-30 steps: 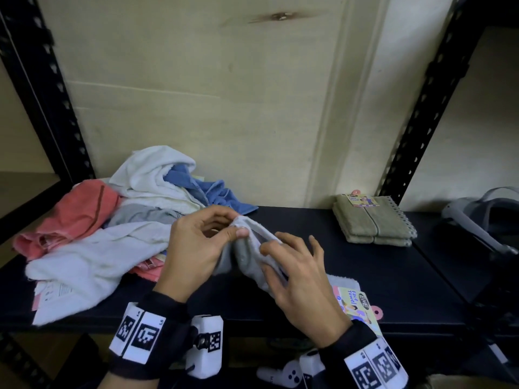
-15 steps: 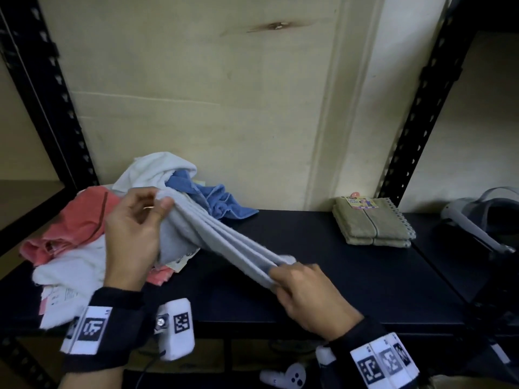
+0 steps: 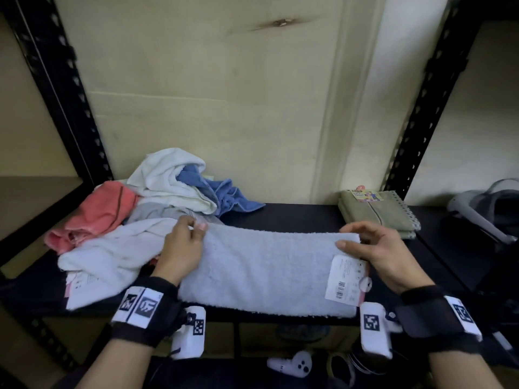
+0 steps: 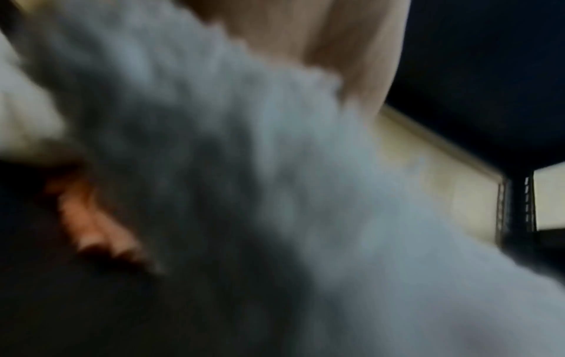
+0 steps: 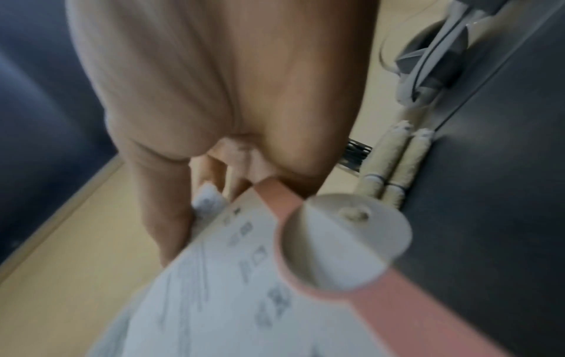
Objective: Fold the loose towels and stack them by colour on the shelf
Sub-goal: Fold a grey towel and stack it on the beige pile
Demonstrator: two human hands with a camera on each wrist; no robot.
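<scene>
Left hand (image 3: 182, 248) and right hand (image 3: 373, 248) pinch the grey towel (image 3: 266, 265) taut above the shelf (image 3: 295, 217) front. Olive stack (image 3: 376, 217) folded; loose pile (image 3: 157, 209) remains.

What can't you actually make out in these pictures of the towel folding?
- Paper tag on the grey towel: its print is too small in the head view, blurred in the right wrist view.
- Left hand: the fingertips are hidden behind the towel's edge; the left wrist view is blurred.
- Towel pile: overlapping cloth hides how many towels there are.
- Grey headset: cut off by the right edge.
</scene>
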